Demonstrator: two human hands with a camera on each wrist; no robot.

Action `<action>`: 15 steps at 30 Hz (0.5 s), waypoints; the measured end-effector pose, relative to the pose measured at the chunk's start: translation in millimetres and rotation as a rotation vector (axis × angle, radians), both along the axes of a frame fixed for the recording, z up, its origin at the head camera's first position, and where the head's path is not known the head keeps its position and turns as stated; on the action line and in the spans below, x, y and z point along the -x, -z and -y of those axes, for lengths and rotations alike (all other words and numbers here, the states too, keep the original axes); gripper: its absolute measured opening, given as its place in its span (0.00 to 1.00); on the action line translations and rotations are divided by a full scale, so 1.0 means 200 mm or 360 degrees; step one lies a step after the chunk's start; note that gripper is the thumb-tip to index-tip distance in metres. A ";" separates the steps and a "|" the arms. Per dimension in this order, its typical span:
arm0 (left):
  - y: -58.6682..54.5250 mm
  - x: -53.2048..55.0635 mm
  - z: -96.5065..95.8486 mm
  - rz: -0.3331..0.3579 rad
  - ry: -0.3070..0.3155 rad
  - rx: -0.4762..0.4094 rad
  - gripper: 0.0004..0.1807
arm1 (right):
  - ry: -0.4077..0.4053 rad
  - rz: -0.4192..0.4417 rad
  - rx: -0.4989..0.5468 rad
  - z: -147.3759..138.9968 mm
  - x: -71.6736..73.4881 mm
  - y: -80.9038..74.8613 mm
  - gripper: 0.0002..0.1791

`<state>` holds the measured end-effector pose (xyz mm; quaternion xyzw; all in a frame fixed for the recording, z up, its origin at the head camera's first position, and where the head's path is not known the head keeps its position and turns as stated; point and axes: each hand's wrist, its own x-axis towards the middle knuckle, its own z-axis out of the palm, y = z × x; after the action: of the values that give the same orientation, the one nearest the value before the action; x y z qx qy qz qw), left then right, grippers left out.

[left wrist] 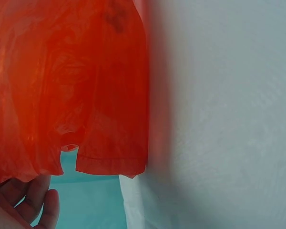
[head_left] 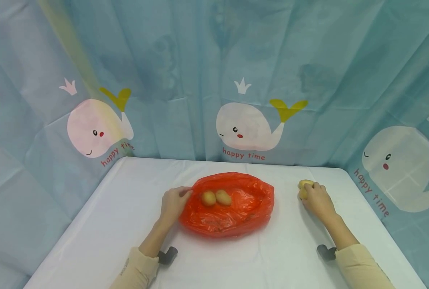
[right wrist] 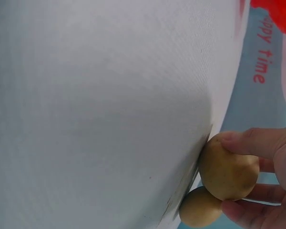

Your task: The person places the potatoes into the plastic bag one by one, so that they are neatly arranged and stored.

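A red plastic bag (head_left: 236, 224) lies spread with its mouth open on the white table, and two potatoes (head_left: 209, 198) sit together inside its left part. At the bag's left rim my left hand (head_left: 172, 205) pinches the edge between thumb and fingers; in the left wrist view the fingers (left wrist: 35, 198) are partly hidden by the red plastic (left wrist: 109, 109). Over to the right, my right hand (head_left: 318, 200) grips a potato (right wrist: 229, 167) between thumb and fingers, low at the tabletop. Another potato (right wrist: 200, 207) lies right beside the gripped one, on its far side.
The white table (head_left: 128, 192) ends at a blue curtain (head_left: 178, 132) printed with whales, which rises behind and along both sides. Dark wrist-worn devices (head_left: 167, 255) stick out beside both cuffs.
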<state>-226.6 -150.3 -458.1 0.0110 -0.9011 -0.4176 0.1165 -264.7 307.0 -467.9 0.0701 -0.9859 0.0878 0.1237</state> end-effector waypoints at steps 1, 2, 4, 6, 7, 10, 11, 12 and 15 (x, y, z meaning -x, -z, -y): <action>0.00 0.00 0.00 0.0010 -0.0002 -0.0005 0.14 | -0.0006 -0.0011 -0.0003 0.00 0.00 0.00 0.24; 0.00 0.00 0.00 0.0016 0.0000 -0.0007 0.14 | -0.0010 -0.0018 -0.0003 0.00 0.00 0.00 0.23; -0.01 0.00 0.00 0.0020 0.0003 -0.0008 0.15 | -0.0011 -0.0021 -0.0004 0.00 0.00 -0.01 0.23; -0.01 0.00 0.00 0.0015 0.0007 -0.0003 0.14 | -0.0008 -0.0017 -0.0002 0.01 0.00 -0.01 0.23; -0.01 0.00 0.00 0.0009 0.0006 0.0002 0.14 | -0.0002 -0.0009 0.0000 0.01 0.00 -0.01 0.24; -0.01 0.01 0.00 -0.0013 0.0005 0.0028 0.14 | 0.0010 0.0010 -0.0003 0.01 0.00 -0.01 0.24; -0.01 0.01 0.00 -0.0017 0.0001 0.0034 0.14 | 0.0008 0.0009 -0.0005 0.01 0.00 -0.02 0.24; -0.01 0.01 0.00 -0.0018 -0.0002 0.0040 0.13 | 0.0011 0.0015 -0.0005 0.01 0.00 -0.02 0.24; -0.01 0.01 0.00 -0.0012 -0.0004 0.0035 0.13 | 0.0008 0.0030 -0.0003 0.01 0.00 -0.03 0.24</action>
<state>-228.4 -149.6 -455.3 0.0093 -0.9052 -0.4074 0.1205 -264.6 304.6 -462.5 0.0671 -0.9873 0.0871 0.1146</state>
